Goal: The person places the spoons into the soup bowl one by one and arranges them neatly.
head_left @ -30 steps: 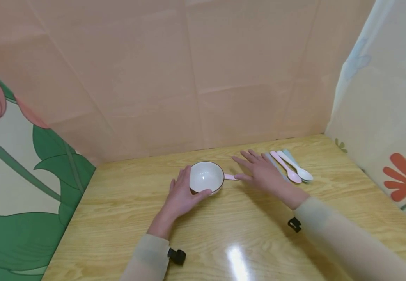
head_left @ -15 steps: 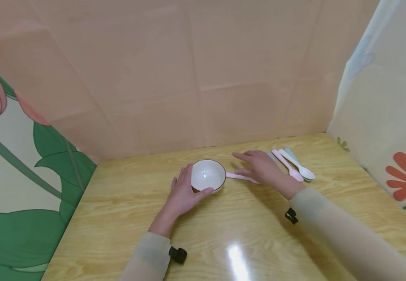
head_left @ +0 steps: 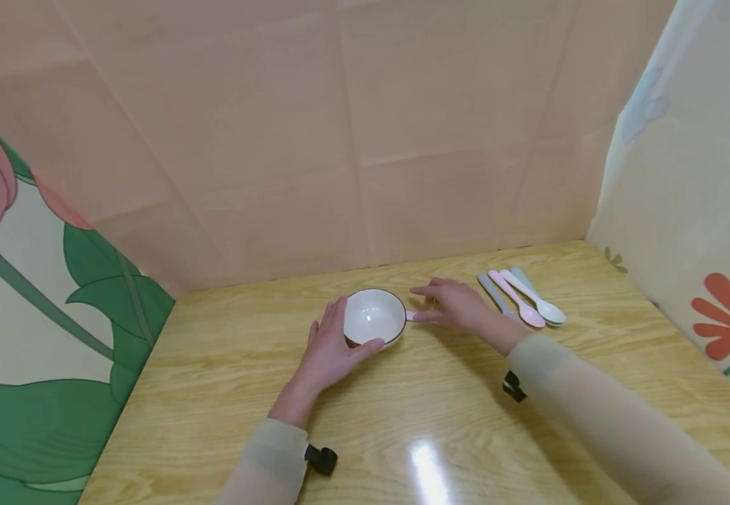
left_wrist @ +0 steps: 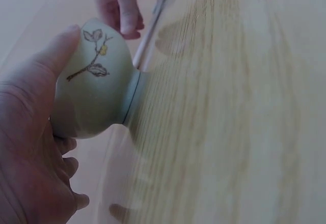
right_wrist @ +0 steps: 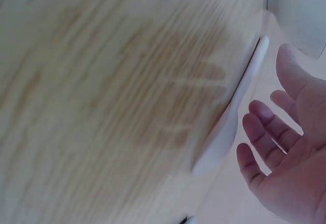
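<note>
A white bowl (head_left: 374, 315) with a brown rim stands upright on the table; the left wrist view shows a branch pattern on its outside (left_wrist: 97, 71). My left hand (head_left: 329, 354) holds it from the left, thumb at the near side and fingers round the far left. To the bowl's right lies a pink spoon (head_left: 411, 316), handle end toward the bowl. Over that spoon hovers my right hand (head_left: 459, 306), fingers loosely bent. In the right wrist view the spoon (right_wrist: 224, 130) lies on the table, apart from those fingers, with nothing in the hand.
Several spoons lie together at the back right: a grey one (head_left: 494, 293), a pink one (head_left: 531, 317), a white one (head_left: 549, 311) and a blue-green handle (head_left: 522, 279). A pink-covered wall (head_left: 276, 175) rises behind the wooden table (head_left: 226, 393).
My right hand has shifted slightly left toward the bowl, and its spread fingers have drawn in over the pink spoon. The left hand and bowl stay in place.
</note>
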The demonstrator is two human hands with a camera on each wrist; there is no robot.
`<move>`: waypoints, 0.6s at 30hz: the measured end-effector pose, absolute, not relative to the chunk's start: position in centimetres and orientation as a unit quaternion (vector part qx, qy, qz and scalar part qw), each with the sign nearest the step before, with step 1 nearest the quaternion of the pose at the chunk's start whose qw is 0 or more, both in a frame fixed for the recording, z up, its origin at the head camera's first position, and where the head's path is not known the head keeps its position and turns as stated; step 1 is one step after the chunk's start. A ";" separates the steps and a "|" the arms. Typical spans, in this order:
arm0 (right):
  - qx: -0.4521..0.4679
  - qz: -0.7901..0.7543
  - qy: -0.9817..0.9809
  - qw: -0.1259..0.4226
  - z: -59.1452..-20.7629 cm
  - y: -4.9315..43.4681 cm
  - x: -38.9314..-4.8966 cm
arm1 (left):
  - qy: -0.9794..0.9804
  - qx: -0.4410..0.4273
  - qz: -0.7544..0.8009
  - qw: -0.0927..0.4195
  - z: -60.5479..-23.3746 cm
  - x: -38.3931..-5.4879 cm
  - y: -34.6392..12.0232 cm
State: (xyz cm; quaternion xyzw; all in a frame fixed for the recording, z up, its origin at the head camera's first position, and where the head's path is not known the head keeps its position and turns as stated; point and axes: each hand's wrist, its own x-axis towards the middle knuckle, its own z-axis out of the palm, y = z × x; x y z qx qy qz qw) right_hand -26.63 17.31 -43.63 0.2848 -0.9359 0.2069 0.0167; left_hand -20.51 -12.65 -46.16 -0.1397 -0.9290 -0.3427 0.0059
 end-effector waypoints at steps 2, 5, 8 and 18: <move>0.278 0.215 -0.936 0.005 -43.8 17.3 -26.8 | -0.929 -0.137 -0.344 0.005 -46.1 -20.5 -12.6; 0.269 0.221 -0.937 -0.009 -44.1 17.3 -27.1 | -0.929 -0.133 -0.346 0.003 -46.0 -20.4 -12.5; 0.268 0.229 -0.936 -0.019 -44.4 17.3 -27.4 | -0.930 -0.130 -0.345 0.002 -46.0 -20.3 -12.5; 0.269 0.232 -0.934 -0.036 -45.1 17.2 -28.2 | -0.928 -0.127 -0.350 -0.004 -46.3 -20.5 -12.6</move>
